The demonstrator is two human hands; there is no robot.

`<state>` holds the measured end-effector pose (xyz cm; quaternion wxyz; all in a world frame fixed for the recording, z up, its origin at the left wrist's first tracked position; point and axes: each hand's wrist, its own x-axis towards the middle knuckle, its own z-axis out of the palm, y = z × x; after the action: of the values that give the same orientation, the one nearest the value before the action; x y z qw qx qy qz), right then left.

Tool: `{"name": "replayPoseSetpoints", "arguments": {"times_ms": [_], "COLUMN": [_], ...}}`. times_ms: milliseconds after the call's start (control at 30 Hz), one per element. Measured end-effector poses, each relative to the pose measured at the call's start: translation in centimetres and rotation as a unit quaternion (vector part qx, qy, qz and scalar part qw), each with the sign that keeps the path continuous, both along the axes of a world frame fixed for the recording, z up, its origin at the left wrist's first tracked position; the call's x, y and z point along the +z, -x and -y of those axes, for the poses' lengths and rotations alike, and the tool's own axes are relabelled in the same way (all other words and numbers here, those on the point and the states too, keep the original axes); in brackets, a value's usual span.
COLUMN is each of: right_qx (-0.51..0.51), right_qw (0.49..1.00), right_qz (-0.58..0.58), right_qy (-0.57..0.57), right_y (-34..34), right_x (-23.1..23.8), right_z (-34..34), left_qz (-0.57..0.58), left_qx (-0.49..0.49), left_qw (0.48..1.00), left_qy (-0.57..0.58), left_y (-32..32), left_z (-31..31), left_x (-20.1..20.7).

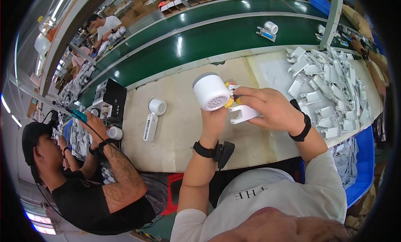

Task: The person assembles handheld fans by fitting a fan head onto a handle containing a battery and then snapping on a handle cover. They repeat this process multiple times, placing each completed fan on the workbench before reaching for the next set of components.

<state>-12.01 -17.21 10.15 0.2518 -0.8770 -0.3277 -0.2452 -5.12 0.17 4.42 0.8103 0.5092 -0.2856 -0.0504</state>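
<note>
My left hand (pixel 214 121) is closed around the underside of a white handheld fan head (pixel 210 90), a short cylinder with a grey rim and a slotted grille. Beside it, my right hand (pixel 269 108) grips a white plastic handle shell (pixel 244 113) with a forked end, close to the fan head. Small yellow patches show between the fingertips of both hands; whether they are finger covers or a part, I cannot tell. My left fingers are partly hidden behind the fan head. A white handheld fan (pixel 151 126) lies on the bench to the left of my hands.
Loose white handle shells (pixel 321 85) are heaped at the right of the bench (pixel 179 146). A blue crate (pixel 365 166) with more parts stands below. Beyond runs a green conveyor (pixel 167 54) carrying a fan unit (pixel 268 31). At left, a co-worker (pixel 83 175) holds a teal tool near a black box (pixel 109 100).
</note>
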Motion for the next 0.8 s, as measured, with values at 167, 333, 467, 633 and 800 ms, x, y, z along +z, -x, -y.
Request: {"name": "replayPoseSetpoints", "arguments": {"times_ms": [167, 333, 467, 633, 800], "right_qx": [0.002, -0.132, -0.174, -0.183, -0.219], "right_qw": [0.996, 0.988, 0.978, 0.977, 0.968], "right_qz": [-0.053, 0.065, 0.114, 0.11, 0.125], "right_qy": [-0.067, -0.056, -0.014, -0.018, 0.023], "right_y": [-0.3, -0.7, -0.7, -0.5, -0.5], "right_x": [-0.5, -1.2, -1.3, -1.5, -1.7], "right_z": [-0.4, -0.3, -1.4, -1.9, -2.8], "left_qz": [-0.08, -0.116, -0.135, -0.12, -0.075], "left_qx": [-0.038, -0.009, 0.011, 0.042, 0.147], "left_qw": [0.993, 0.981, 0.978, 0.983, 0.984], "left_qy": [0.084, 0.158, 0.159, 0.13, 0.066], "left_y": [0.2, 0.5, 1.0, 1.7, 1.8], "left_z": [0.7, 1.2, 1.6, 2.2, 2.2], "left_x": [-0.2, -0.2, -0.9, -1.1, -0.9]}}
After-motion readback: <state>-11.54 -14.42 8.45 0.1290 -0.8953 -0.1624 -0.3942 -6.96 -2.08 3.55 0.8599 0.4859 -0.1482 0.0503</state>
